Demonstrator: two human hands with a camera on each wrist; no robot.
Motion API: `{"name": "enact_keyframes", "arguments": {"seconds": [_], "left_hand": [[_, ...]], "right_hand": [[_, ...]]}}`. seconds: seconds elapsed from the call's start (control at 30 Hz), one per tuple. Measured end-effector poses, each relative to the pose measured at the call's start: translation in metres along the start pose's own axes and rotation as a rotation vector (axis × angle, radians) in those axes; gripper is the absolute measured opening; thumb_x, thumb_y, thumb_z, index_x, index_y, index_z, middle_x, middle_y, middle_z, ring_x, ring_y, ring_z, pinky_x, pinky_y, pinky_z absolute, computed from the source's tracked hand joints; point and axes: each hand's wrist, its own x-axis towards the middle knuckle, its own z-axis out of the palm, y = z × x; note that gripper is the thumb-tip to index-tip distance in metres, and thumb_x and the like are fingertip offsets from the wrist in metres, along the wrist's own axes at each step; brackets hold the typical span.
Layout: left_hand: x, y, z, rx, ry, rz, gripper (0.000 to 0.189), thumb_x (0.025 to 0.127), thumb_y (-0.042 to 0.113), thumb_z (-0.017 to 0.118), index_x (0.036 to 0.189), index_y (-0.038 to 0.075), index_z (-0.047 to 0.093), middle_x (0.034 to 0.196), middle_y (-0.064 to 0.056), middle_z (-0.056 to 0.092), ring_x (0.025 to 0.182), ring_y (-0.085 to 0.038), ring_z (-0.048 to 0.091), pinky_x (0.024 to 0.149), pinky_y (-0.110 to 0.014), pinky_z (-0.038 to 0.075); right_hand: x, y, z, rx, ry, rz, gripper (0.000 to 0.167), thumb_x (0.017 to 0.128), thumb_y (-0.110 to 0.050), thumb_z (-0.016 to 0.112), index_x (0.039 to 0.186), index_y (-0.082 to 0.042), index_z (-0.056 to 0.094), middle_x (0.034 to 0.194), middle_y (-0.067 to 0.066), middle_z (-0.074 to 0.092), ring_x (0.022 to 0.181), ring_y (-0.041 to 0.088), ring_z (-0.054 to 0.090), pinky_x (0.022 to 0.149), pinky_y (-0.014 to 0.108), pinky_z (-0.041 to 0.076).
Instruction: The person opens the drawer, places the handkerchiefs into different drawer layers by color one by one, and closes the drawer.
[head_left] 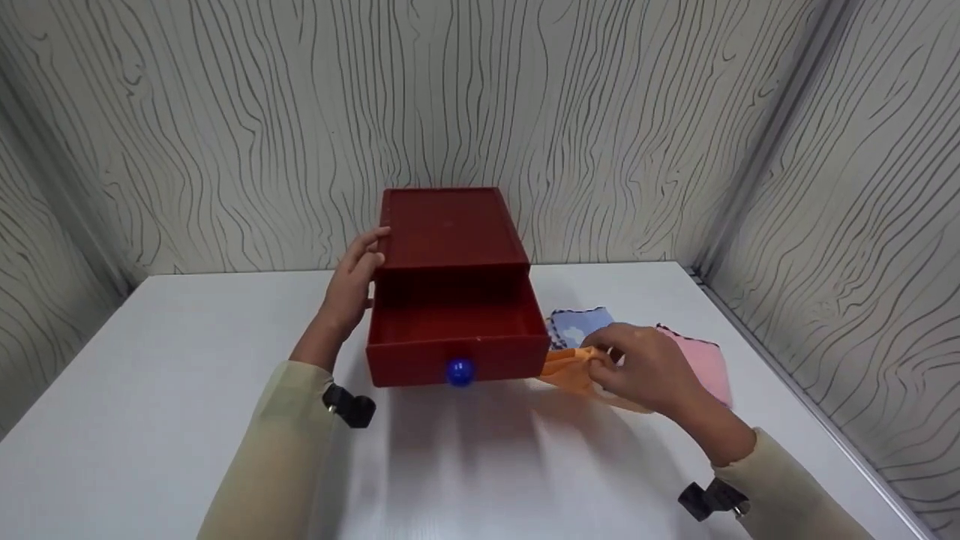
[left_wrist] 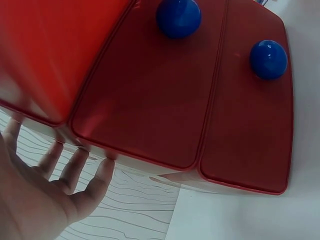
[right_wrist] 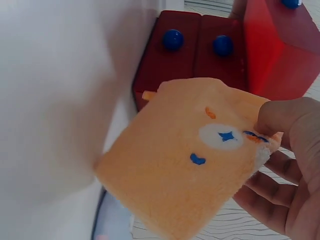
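A red drawer cabinet [head_left: 450,225] stands on the table with its top drawer [head_left: 457,322] pulled out; the drawer is bare inside and has a blue knob [head_left: 460,372]. My left hand [head_left: 349,289] rests against the cabinet's left side, fingers spread and fairly straight in the left wrist view. To the right of the drawer, my right hand [head_left: 645,367] pinches a small orange towel [right_wrist: 165,155] by its edge between thumb and fingers. The towel hangs down, an embroidered animal face showing in the right wrist view.
Behind the right hand lie a light blue towel [head_left: 581,324] with a checked edge and a pink towel [head_left: 705,364]. Two lower drawers [left_wrist: 145,100] are pushed in, each with a blue knob. Wood-patterned panels [head_left: 300,112] rise behind and beside the white table [head_left: 187,420].
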Motion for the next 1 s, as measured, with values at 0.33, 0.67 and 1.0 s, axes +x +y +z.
{"name": "enact_keyframes", "arguments": {"seconds": [0.33,0.67,1.0], "left_hand": [[-0.002,0.001,0.001,-0.012,0.007,-0.002,0.048,0.100,0.026,0.032,0.148,0.026,0.035,0.150,-0.006,0.036,0.125,-0.028,0.049,0.086,-0.049,0.050],[-0.001,0.001,0.001,-0.002,0.012,0.016,0.049,0.099,0.025,0.032,0.148,0.025,0.035,0.149,-0.007,0.036,0.124,-0.028,0.049,0.082,-0.046,0.050],[-0.001,0.002,0.002,-0.015,0.005,0.033,0.050,0.099,0.024,0.031,0.149,0.023,0.034,0.149,-0.009,0.036,0.122,-0.030,0.051,0.078,-0.043,0.052]], "right_hand": [[0.011,-0.003,-0.019,0.005,0.104,-0.022,0.013,0.076,-0.005,0.071,0.087,-0.011,0.073,0.077,-0.006,0.067,0.064,0.003,0.056,0.056,0.021,0.048],[0.025,-0.007,-0.041,-0.077,0.212,-0.062,0.012,0.075,-0.005,0.073,0.087,-0.008,0.072,0.071,-0.004,0.061,0.063,0.005,0.056,0.055,0.022,0.047],[0.038,-0.012,-0.065,-0.085,0.294,-0.062,0.012,0.077,-0.002,0.071,0.089,-0.004,0.071,0.074,0.001,0.063,0.067,0.008,0.056,0.061,0.020,0.047]]}}
